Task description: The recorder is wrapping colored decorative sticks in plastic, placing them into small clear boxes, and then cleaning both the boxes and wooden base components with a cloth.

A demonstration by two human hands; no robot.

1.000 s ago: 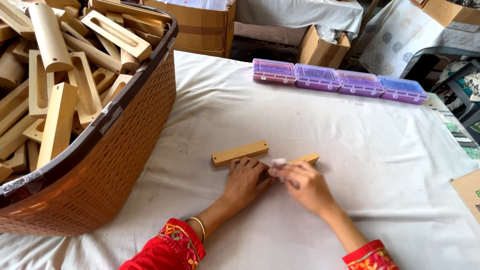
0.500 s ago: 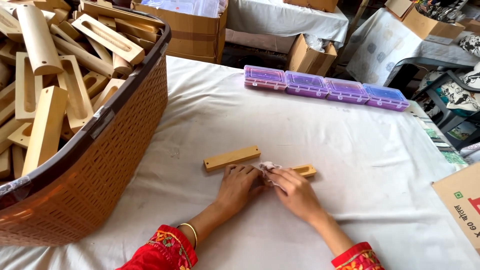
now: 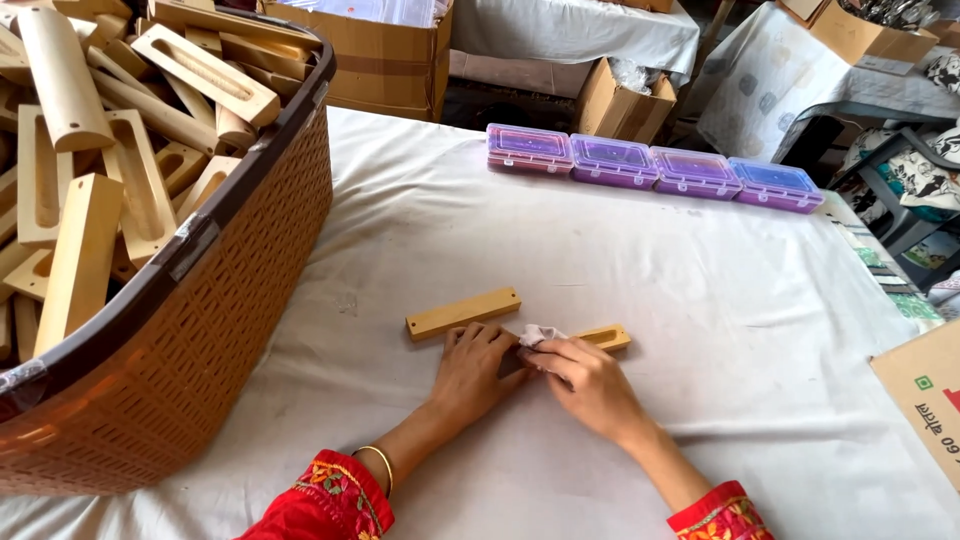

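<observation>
The right hand [image 3: 590,385] pinches a small cloth [image 3: 538,335] against a slotted wooden block [image 3: 600,338], and the left hand [image 3: 478,368] presses flat, fingers apart, to steady it. A second block [image 3: 462,313] lies just beyond; the basket [image 3: 200,330] of blocks stands at the left.

Head view, steeply down, close

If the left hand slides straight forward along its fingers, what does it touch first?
Most likely the plain wooden block, which lies flat just beyond the fingertips of the left hand. The gap looks very small, though depth is hard to judge from this view.
</observation>
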